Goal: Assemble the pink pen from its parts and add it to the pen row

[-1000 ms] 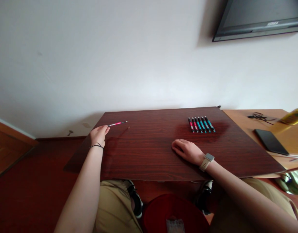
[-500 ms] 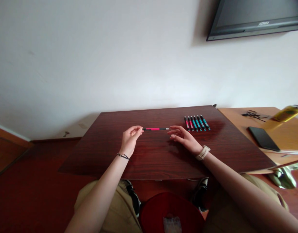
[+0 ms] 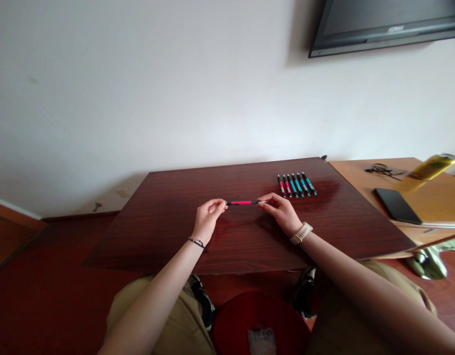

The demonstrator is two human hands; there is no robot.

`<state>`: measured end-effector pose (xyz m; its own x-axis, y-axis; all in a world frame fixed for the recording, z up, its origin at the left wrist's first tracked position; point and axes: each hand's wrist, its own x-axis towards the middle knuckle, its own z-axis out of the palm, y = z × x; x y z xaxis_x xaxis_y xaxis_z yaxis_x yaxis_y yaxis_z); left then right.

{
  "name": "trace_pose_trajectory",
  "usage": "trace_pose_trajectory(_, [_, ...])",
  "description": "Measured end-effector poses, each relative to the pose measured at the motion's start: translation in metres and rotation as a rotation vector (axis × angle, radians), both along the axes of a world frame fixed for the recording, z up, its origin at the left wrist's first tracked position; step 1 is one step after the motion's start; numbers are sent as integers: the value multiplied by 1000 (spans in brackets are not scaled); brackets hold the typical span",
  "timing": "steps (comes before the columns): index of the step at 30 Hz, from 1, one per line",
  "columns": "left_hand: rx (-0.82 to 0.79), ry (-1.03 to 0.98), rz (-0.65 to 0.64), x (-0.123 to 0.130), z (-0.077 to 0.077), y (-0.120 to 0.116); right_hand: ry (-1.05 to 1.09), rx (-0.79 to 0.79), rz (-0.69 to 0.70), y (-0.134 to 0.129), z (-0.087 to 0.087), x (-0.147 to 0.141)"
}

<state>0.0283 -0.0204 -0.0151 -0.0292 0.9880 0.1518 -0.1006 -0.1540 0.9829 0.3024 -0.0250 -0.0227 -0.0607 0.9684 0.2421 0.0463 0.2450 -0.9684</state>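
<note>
A pink and black pen (image 3: 242, 202) is held level above the dark wooden table (image 3: 168, 231). My left hand (image 3: 208, 217) pinches its clip end between thumb and fingers. At the tip end, my right hand (image 3: 281, 212) closes thumb and fingertips on the pen, hiding most of the tip. Just beyond my right hand lies a row of pens, side by side on the table: two pink pens (image 3: 284, 185) on the left and several blue pens (image 3: 301, 183) to their right.
On the lighter table at the right are a black phone (image 3: 397, 205), a dark coiled cable (image 3: 383, 170) and a yellow can (image 3: 434, 166). A television (image 3: 390, 24) hangs on the wall. Between my legs, a red stool (image 3: 227, 320) bears a clear packet (image 3: 262, 341).
My right hand has closed on the pen's tip end, where its fingers were apart from it before. My left hand has shifted slightly right with the pen.
</note>
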Motion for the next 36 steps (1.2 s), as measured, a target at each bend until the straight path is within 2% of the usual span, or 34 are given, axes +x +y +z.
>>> trace_pose_trajectory(10, [-62,-142,-8,-2,-7,4,-134,178,-67,-3,2,0])
trace_pose_trajectory(23, [-176,-270,-70,-3,-2,8,-255,305,-100,-10,9,2])
trace_pose_trajectory(32, [-71,-151,-103,-6,6,1,-219,238,-119,-7,6,3])
trace_pose_trajectory(36, [-1,-43,-94,-8,4,3,-162,167,-100,-6,6,3])
